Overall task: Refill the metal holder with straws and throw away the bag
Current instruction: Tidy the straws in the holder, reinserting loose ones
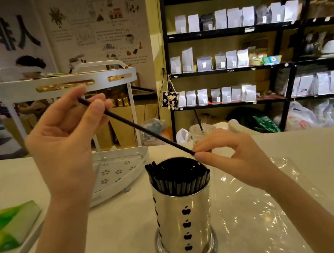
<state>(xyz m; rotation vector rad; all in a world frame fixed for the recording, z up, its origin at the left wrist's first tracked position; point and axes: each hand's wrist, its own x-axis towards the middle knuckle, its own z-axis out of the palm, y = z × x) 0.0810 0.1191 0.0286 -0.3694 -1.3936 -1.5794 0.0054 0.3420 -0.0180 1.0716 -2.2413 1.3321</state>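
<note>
A shiny metal holder [183, 219] with black apple cut-outs stands on the white counter in front of me, packed with black straws [177, 177] whose tops reach just above its rim. One more black straw [141, 128] slants above the holder. My left hand [65, 143] pinches its upper end, raised to the left. My right hand [228, 156] pinches its lower end just over the holder's right rim. A clear, crumpled plastic bag [266, 204] lies flat on the counter to the right of the holder, under my right forearm.
A white two-tier corner rack [113, 175] stands on the counter behind and left of the holder. A green packet [8, 225] lies at the left edge. A plastic cup with a straw [201, 131] sits behind my right hand. Dark shelves [259, 66] with pouches fill the background.
</note>
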